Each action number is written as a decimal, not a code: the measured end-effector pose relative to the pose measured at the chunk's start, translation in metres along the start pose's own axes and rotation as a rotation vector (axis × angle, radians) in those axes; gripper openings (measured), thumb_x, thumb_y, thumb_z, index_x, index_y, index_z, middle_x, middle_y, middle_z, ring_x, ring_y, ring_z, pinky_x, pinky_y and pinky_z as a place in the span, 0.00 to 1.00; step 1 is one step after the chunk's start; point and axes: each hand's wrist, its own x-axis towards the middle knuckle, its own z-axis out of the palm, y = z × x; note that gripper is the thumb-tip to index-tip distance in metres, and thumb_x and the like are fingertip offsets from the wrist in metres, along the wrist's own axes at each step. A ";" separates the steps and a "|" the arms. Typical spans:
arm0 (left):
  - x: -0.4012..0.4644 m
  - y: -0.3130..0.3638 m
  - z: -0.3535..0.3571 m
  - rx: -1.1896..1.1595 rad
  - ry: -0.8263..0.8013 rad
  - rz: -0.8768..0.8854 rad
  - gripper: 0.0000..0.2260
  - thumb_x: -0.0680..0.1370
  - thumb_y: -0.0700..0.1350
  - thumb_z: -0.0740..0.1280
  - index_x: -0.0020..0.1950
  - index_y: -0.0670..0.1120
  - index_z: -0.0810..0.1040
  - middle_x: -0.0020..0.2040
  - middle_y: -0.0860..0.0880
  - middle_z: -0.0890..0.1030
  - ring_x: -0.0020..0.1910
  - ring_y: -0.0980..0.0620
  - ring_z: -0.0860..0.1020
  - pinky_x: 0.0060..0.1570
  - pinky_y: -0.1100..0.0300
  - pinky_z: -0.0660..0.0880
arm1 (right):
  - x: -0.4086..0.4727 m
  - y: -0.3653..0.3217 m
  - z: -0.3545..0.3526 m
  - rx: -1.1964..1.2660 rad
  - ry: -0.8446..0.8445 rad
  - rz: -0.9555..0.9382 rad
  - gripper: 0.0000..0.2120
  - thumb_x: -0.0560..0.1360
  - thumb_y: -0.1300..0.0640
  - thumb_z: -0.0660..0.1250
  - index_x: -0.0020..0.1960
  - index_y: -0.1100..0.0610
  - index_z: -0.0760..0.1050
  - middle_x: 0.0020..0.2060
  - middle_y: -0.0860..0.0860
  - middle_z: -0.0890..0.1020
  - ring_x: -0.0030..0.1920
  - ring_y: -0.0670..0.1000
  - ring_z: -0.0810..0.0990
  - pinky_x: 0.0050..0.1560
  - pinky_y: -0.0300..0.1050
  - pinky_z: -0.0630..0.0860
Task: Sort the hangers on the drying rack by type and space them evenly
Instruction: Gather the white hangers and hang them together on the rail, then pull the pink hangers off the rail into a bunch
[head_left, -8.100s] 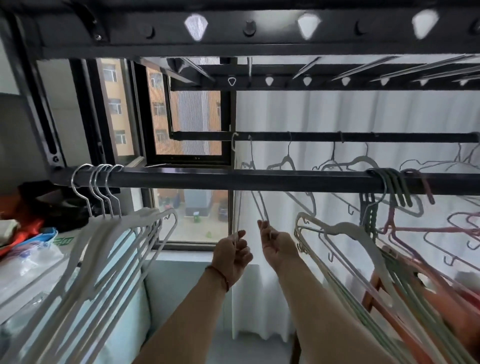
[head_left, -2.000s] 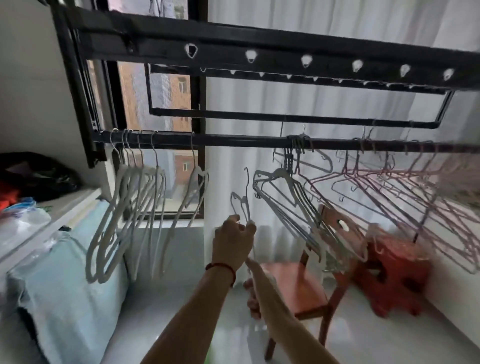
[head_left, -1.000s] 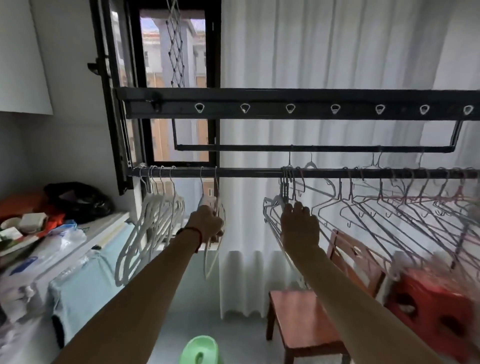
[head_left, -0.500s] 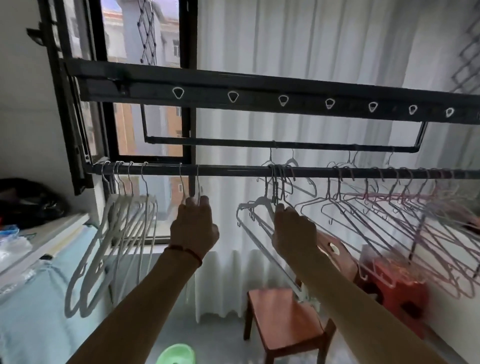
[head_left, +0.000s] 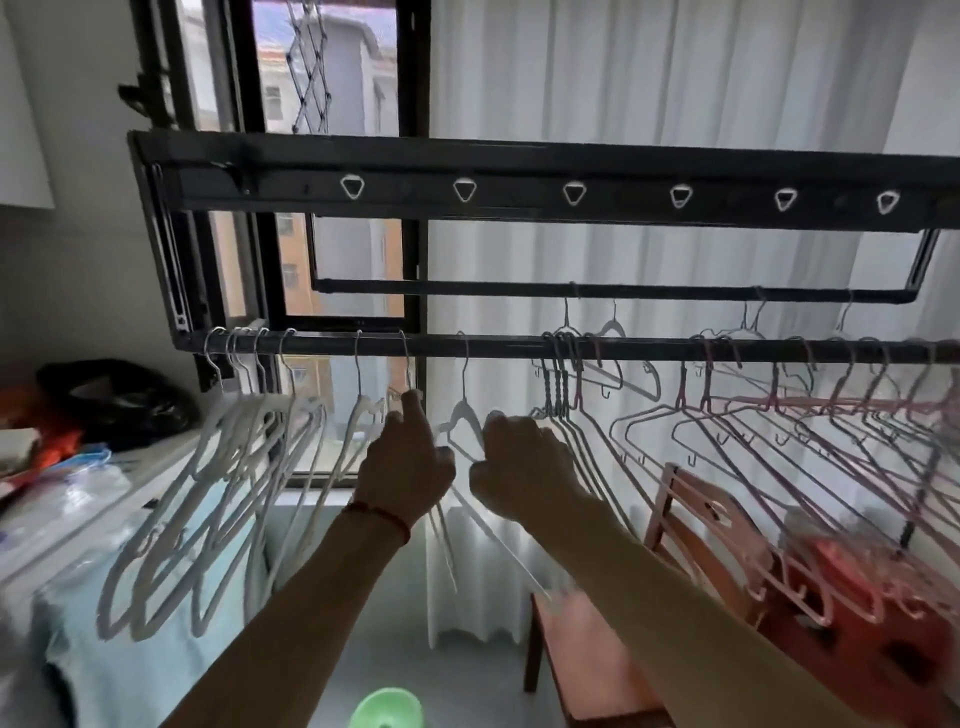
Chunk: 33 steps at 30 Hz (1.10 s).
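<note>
Two bare hands reach up to a dark rail (head_left: 519, 345) of a drying rack, seen from the person's own head. The rail runs across from 9 o'clock to 3 o'clock, a little above centre.

The left hand (head_left: 405, 467), a red cord at its wrist, has its fingers curled round the lower part of a white hanger (head_left: 408, 387), with one finger pointing up along the hanger's neck. The right hand (head_left: 519, 467) is just beside it, towards 3 o'clock — its fingers curl in around the shoulder of another white hanger (head_left: 464, 421), whose hook sits on the rail just above.

Towards 9 o'clock, a bunch of white hangers (head_left: 244, 452) crowds the rail's end, with one more spaced out beside them. Just right of the hands hangs a tight cluster of grey wire hangers (head_left: 558, 384); pink ones (head_left: 779, 415) spread on towards 3 o'clock.

The step in hand looks like spacing the white hangers — sorting by type seems largely done. The next move probably calls for sliding these two hooks sideways along the rail to even the gaps, then loosening the crowded bunch at the far left.
</note>
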 end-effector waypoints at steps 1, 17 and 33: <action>0.000 -0.003 -0.001 -0.006 -0.011 -0.010 0.30 0.74 0.40 0.66 0.73 0.44 0.58 0.54 0.40 0.76 0.47 0.38 0.79 0.47 0.49 0.78 | 0.003 -0.010 0.002 0.027 -0.012 -0.019 0.08 0.75 0.57 0.66 0.48 0.57 0.68 0.44 0.53 0.77 0.49 0.57 0.80 0.44 0.45 0.68; -0.015 0.004 -0.044 0.197 0.169 0.226 0.16 0.76 0.41 0.68 0.63 0.41 0.78 0.57 0.42 0.80 0.56 0.46 0.79 0.59 0.59 0.74 | 0.013 0.009 0.043 -0.193 0.374 0.112 0.25 0.71 0.47 0.71 0.63 0.59 0.76 0.62 0.59 0.76 0.65 0.60 0.73 0.64 0.58 0.70; 0.023 0.142 0.110 -0.644 -0.422 -0.207 0.21 0.65 0.55 0.69 0.49 0.41 0.77 0.46 0.41 0.83 0.46 0.42 0.83 0.48 0.44 0.82 | -0.025 0.147 -0.010 0.502 -0.134 0.359 0.09 0.78 0.58 0.61 0.56 0.60 0.74 0.37 0.54 0.81 0.32 0.50 0.80 0.29 0.42 0.75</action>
